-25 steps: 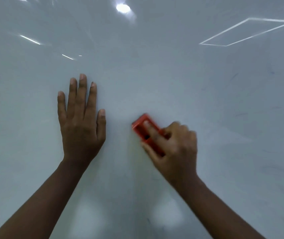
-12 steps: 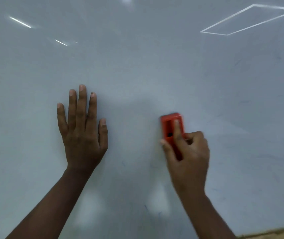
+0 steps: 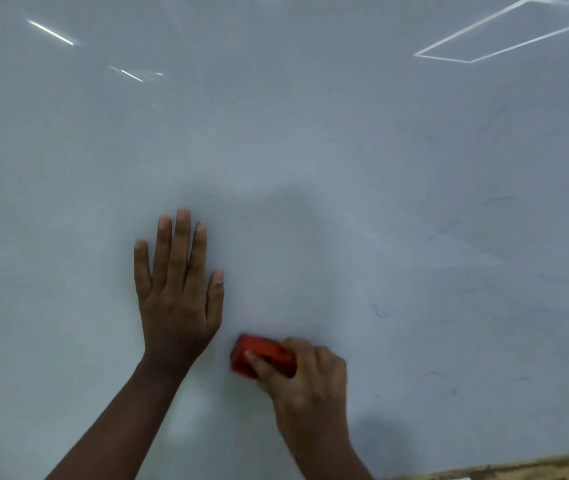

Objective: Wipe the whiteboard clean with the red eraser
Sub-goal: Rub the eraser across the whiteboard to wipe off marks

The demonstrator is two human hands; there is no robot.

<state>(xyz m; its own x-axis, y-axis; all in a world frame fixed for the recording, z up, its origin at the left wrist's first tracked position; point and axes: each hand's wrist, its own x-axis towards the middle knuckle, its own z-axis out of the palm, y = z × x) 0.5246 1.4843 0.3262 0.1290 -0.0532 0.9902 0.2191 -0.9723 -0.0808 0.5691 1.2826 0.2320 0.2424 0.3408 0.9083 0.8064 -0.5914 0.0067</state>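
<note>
Head view: left hand [image 3: 177,306] flat on whiteboard [image 3: 310,150], fingers straight, lower center. Right hand [image 3: 307,379] grips red eraser [image 3: 260,355] against board, fingers curled; faint marks [image 3: 380,311] at right.

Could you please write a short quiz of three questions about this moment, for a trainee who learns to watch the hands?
1. True or false: the left hand lies flat with straight fingers on the whiteboard.
2. Which hand grips the red eraser? A) left B) right C) both
3. Fill in: faint blue marks remain on the board to the ______ of the eraser.

Key
1. True.
2. B: the right hand holds it against the board, fingers curled over it.
3. Right.
</note>
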